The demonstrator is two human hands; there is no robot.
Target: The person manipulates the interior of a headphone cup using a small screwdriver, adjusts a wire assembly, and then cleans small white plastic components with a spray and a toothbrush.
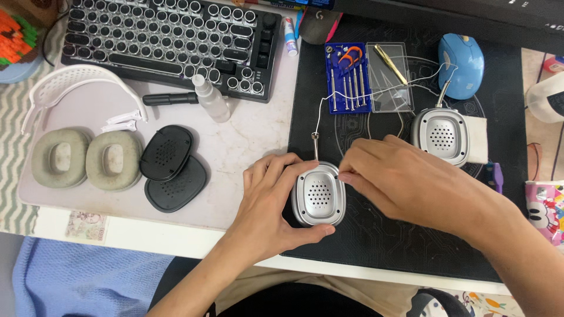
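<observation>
Far left: edge of orange-green toy (13,36) on a blue dish, zigzag-pattern cloth under it. White marble-look board (247,135) over most of left half. On it, far: black keyboard w/ round keys (170,38). Nearer: white perforated headband (70,88), two small white clips (123,121), black pen-like tool (170,98), clear spray bottle (211,100). Near-left: two grey-green ear cushions (85,158) side by side, touching; just right of them two black perforated covers (173,170), one overlapping the other. Blue cloth (76,276) below desk edge, near left.

Centre: black desk mat w/ circuit print (405,235). Left hand (267,205) cupped round silver ear cup (318,195), fingers over far-left edge, thumb on near edge; cup sits at mat's left edge, open perforated face up, metal stem pointing far. Right hand (405,182) just right of cup, fingertips drawn together at cup's right rim; can't tell if pinching anything. Thin white wire (329,100) runs from stem across to second silver ear cup (442,136), well right, resting against a white block.

Far centre: blue case of small screwdrivers (346,76), clear lid (389,76) beside it w/ a gold tool. Far right: blue mouse (462,61). Right edge: cartoon-print pouch (546,208).
</observation>
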